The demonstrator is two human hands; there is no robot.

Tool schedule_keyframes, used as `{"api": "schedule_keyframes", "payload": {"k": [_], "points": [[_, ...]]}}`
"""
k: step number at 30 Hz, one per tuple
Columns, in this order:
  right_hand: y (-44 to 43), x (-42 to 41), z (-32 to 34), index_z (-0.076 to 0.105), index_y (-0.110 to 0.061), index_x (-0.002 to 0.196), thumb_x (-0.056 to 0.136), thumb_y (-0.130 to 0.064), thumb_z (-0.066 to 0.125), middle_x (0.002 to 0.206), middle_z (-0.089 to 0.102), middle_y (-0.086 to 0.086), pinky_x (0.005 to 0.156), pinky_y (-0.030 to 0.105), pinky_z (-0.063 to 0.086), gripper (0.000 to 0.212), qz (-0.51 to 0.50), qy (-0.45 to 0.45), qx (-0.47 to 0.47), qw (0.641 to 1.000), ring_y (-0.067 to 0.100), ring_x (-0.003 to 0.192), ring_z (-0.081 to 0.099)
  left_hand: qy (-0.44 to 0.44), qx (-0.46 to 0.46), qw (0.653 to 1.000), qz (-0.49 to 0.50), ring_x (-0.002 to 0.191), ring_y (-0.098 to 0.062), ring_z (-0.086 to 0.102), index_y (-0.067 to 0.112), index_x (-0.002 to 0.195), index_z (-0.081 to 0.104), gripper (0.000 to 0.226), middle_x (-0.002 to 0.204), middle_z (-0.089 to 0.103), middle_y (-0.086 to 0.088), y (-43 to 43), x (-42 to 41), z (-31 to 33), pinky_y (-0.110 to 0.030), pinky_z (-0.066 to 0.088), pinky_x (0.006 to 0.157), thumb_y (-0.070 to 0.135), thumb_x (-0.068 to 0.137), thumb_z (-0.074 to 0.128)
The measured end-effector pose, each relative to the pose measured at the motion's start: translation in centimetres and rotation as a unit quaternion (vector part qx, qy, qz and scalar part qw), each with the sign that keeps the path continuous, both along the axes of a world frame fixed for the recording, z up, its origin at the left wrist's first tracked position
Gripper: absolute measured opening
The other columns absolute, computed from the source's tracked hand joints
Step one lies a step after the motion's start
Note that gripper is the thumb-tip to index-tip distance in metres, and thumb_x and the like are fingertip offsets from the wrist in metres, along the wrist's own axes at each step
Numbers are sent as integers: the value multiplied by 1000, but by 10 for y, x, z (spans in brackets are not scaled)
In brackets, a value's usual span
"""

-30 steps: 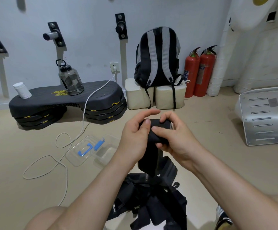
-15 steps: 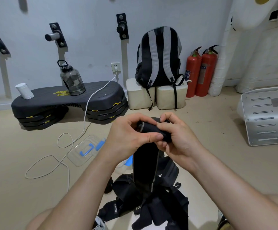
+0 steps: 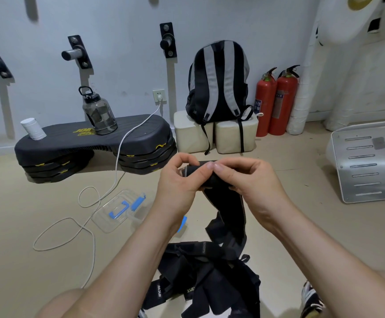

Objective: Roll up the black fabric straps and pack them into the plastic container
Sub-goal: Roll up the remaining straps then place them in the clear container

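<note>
Our fingertips [image 3: 214, 166] are curled in tight, pinching a small roll [image 3: 202, 174] of black strap. The right hand [image 3: 246, 182] clamps it from the top with thumb and forefinger, while the left hand [image 3: 175, 184] wraps the other end, thumb against the coil's edge. Both hands are closed on that roll, held up in front of us. Below it the unrolled tail [image 3: 229, 210] hangs down, twisting, into the heap of black straps [image 3: 205, 278] on the floor between our knees. We'd call this mid-roll, with a fair length left to wind. The next move calls for turning the coil down the tail, feeding it flat and taut so the twist isn't wound in. The plastic container [image 3: 115, 212] lies on the floor to our left, partly behind the left forearm, beside a white cable [image 3: 118, 157] — no strap in the part we can see.
</note>
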State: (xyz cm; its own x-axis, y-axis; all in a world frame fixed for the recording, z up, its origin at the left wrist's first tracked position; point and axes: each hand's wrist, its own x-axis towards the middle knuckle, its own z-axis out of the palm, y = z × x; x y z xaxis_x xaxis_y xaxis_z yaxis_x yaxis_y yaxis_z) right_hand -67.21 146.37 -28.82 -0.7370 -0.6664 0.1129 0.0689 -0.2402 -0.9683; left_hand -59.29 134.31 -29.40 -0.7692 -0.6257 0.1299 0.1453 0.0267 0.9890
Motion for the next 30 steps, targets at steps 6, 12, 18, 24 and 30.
{"api": "schedule_keyframes", "payload": {"k": [6, 12, 18, 24, 30], "points": [[-5, 6, -8, 53, -20, 75, 77, -26, 64, 62, 50, -7, 58, 30, 42, 13, -133, 218, 116, 960, 9, 60, 46, -21, 160, 986, -40, 55, -11, 50, 17, 90, 48, 18, 74, 54, -7, 17, -8, -10, -21, 40, 49, 9, 91, 64], [-16, 9, -16, 49, -25, 74, 74, -25, 44, 67, 48, -1, 55, 35, 36, 4, -86, 104, 128, 983, 20, 60, 42, -31, 56, 998, 14, 59, -16, 48, 19, 81, 54, 20, 71, 53, -8, 23, -10, -13, -26, 40, 51, 3, 91, 47], [-13, 8, -11, 64, -13, 86, 90, 6, 45, 76, 55, 9, 38, 23, 32, 27, -72, 9, 73, 995, 14, 46, 41, -1, -2, 1000, -20, 53, -24, 54, 14, 89, 52, 24, 77, 60, -10, 30, -6, -10, -28, 46, 53, -3, 92, 35], [-12, -4, 0, 63, -14, 82, 89, 11, 39, 80, 56, 14, 32, 19, 29, 35, -99, -119, 27, 988, 14, 42, 36, -5, -98, 981, -168, 69, -9, 58, 18, 103, 57, 19, 80, 64, 9, 11, 5, 1, -24, 47, 63, 10, 90, 68], [-8, -4, 0, 68, -10, 102, 92, 5, 38, 65, 59, 8, 29, 16, 27, 35, -72, -186, 64, 978, 10, 31, 35, -32, -163, 982, -90, 58, -9, 57, 24, 90, 69, 29, 75, 66, -2, 4, 4, 0, -23, 50, 59, 8, 72, 85]]}}
